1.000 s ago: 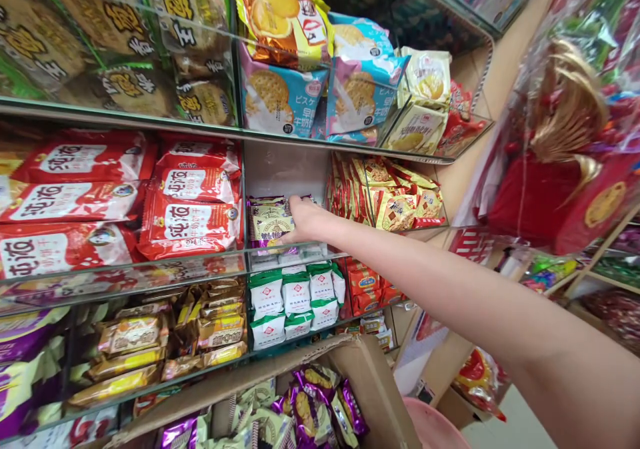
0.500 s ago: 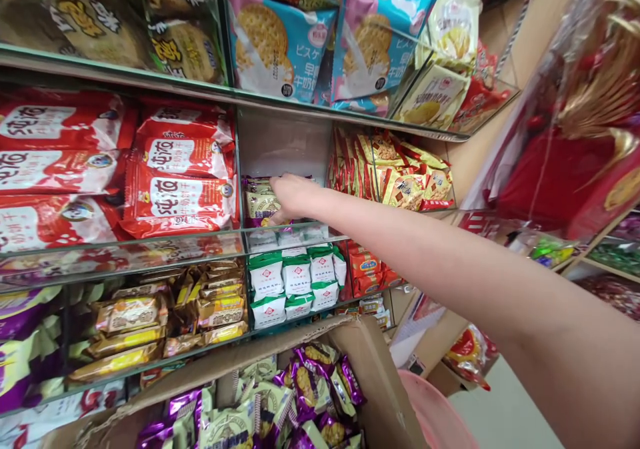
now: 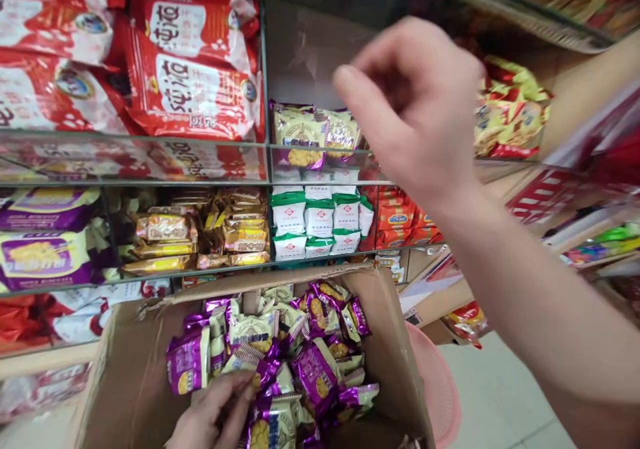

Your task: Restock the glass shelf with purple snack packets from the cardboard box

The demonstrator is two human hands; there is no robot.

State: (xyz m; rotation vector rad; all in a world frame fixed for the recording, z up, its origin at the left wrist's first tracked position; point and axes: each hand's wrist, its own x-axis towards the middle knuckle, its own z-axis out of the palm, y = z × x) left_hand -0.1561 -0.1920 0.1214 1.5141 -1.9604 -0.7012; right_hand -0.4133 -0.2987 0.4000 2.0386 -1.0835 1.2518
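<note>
My left hand (image 3: 215, 409) is down inside the cardboard box, its fingers pinched at the edge of a purple and cream biscuit packet (image 3: 259, 372). Many like packets (image 3: 315, 372) lie heaped around it. My right hand (image 3: 420, 102) is raised before the middle shelf, somewhat blurred. Its fingers are curled in toward the thumb, and nothing shows between them. Behind and left of it, two purple and cream biscuit packets (image 3: 300, 132) stand side by side in a shelf compartment, behind a low glass front.
The cardboard box (image 3: 130, 362) stands against the shelves, with a pink basket (image 3: 440, 382) at its right. Red biscuit packs (image 3: 195, 82) fill the compartment to the left. White and green packets (image 3: 319, 219) sit below. A glass shelf edge (image 3: 200, 162) runs across the front.
My right hand has drawn back from the compartment, leaving packets standing there. My left hand has come into view in the box. The view has tilted down.
</note>
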